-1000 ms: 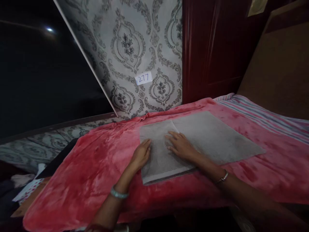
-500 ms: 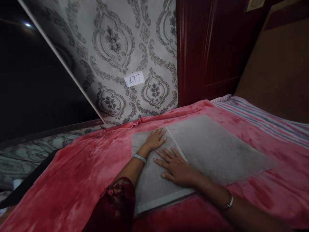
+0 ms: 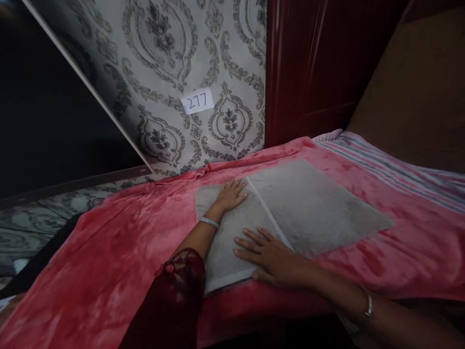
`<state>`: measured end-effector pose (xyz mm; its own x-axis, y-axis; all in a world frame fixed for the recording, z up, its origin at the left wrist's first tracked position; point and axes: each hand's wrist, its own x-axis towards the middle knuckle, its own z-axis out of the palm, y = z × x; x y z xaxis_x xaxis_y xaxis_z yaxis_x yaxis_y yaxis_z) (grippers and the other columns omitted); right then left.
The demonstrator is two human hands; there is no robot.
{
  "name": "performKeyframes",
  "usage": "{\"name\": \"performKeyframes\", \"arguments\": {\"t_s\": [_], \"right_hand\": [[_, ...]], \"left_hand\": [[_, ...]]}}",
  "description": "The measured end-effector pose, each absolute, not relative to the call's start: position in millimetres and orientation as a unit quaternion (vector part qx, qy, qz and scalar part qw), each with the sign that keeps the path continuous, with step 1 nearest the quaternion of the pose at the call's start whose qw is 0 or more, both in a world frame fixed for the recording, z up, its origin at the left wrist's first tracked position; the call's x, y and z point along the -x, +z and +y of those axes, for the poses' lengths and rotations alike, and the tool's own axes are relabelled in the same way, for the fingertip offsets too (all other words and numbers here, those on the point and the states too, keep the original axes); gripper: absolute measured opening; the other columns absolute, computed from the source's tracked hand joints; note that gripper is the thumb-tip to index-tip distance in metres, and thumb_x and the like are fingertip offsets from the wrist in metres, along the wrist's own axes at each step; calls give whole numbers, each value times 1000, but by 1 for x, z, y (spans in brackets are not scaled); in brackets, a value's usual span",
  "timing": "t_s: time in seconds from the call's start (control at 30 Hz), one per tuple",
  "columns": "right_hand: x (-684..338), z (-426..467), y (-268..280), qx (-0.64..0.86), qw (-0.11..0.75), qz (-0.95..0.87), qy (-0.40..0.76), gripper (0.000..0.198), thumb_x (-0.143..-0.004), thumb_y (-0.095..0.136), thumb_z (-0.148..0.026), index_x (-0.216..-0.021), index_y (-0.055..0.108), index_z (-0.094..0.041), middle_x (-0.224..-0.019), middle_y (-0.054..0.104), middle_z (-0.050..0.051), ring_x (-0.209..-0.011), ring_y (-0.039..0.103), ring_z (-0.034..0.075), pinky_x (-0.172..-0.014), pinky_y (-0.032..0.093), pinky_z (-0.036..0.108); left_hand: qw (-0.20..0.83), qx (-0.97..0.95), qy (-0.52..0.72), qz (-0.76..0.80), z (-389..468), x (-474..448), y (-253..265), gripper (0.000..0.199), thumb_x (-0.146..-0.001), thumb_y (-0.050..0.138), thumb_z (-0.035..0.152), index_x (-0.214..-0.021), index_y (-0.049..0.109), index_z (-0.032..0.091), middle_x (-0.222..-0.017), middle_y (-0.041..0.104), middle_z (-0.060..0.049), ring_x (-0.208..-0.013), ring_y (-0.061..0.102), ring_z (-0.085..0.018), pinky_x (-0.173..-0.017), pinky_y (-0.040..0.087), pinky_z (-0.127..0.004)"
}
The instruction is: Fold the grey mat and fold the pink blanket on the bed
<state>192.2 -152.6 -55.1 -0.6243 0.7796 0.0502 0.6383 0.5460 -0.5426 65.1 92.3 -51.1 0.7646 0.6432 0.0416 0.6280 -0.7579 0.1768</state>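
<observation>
A grey cloth point(image 3: 319, 203) lies on a red plush blanket point(image 3: 145, 232), with its left part folded over so that a pale hem runs slantwise across the middle. My left hand point(image 3: 231, 195) rests flat on the folded part near its far edge, fingers spread beside the hem. Nearer to me, my right hand point(image 3: 272, 259) lies palm down on the same folded part, by its near right corner, with the fingers apart. Neither hand grips anything. The palms hide some of the cloth beneath them.
Behind the blanket stands a patterned wall with a paper label point(image 3: 198, 100) reading 277. A dark red door panel point(image 3: 308, 72) is to its right, a black screen point(image 3: 54, 111) at the left. Striped fabric point(image 3: 392, 165) lies at the far right.
My right hand has slid toward me, to the near edge of the folded part. My left hand stays flat in about the same place on the cloth. The view has tilted down slightly.
</observation>
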Motion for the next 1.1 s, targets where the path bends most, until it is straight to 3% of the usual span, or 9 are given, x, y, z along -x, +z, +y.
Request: {"name": "performKeyframes", "arguments": {"t_s": [0.13, 0.23, 0.3, 0.4, 0.53, 0.63, 0.73, 0.83, 1.1], "right_hand": [[-198, -170, -50, 393, 153, -859, 289, 64, -100, 48, -59, -158, 39, -31, -165, 29, 5, -156, 11, 29, -125, 4, 58], [-210, -163, -46, 397, 207, -839, 308, 59, -101, 48, -56, -152, 50, -28, -157, 44, 9, -149, 34, 27, -123, 25, 50], [-218, -144, -45, 420, 252, -826, 278, 55, -102, 47, -50, -150, 52, -24, -152, 52, 11, -141, 47, 25, -118, 37, 45], [-223, -99, -40, 434, 277, -834, 199, 49, -101, 47, -39, -144, 58, -18, -144, 58, 14, -135, 53, 26, -114, 41, 44], [-217, -40, -33, 422, 250, -863, 122, 41, -100, 49, -30, -136, 64, -17, -134, 64, 14, -126, 58, 25, -110, 44, 44], [-210, -20, -38, 439, 202, -871, 88, 45, -100, 52, -35, -141, 61, -17, -140, 59, 16, -132, 52, 28, -114, 38, 49], [-208, -19, -49, 457, 157, -871, 86, 60, -100, 53, -46, -155, 45, -21, -161, 37, 17, -150, 30, 31, -122, 20, 59], [-208, -25, -56, 447, 135, -876, 118, 66, -100, 52, -53, -159, 36, -28, -168, 21, 13, -156, 13, 31, -122, 9, 63], [-208, -89, -41, 344, 126, -896, 251, 67, -97, 55, -55, -158, 37, -33, -168, 21, 5, -157, 2, 30, -122, -4, 64]], "left_hand": [[66, -934, 29, 349, 91, -66, -45, 64, -101, 38, 53, -159, 34, 29, -169, 25, -7, -157, 18, -30, -126, 9, -56], [123, -932, 20, 341, 98, -64, -37, 60, -99, 42, 50, -156, 42, 29, -168, 28, -5, -157, 18, -31, -125, 9, -60], [196, -928, 52, 312, 106, -61, -30, 56, -101, 35, 48, -150, 52, 26, -164, 37, -5, -154, 27, -28, -126, 15, -54], [302, -905, 130, 270, 120, -58, -21, 61, -103, 25, 52, -140, 63, 20, -153, 54, -7, -144, 45, -23, -124, 28, -42], [328, -898, 135, 260, 141, -62, -20, 57, -101, 36, 55, -132, 69, 21, -149, 58, -7, -141, 50, -23, -123, 30, -39], [303, -909, 94, 270, 150, -68, -32, 47, -99, 45, 47, -133, 68, 25, -156, 50, -4, -148, 41, -22, -126, 24, -40], [242, -923, 98, 281, 151, -68, -49, 45, -100, 44, 41, -141, 61, 31, -159, 47, -2, -151, 34, -21, -127, 18, -46], [187, -938, 95, 276, 149, -66, -60, 48, -103, 37, 40, -147, 53, 34, -162, 42, -1, -152, 32, -21, -127, 14, -52], [138, -941, 54, 303, 144, -70, -56, 52, -103, 37, 49, -152, 47, 37, -166, 35, -1, -153, 29, -26, -125, 15, -56]]}}
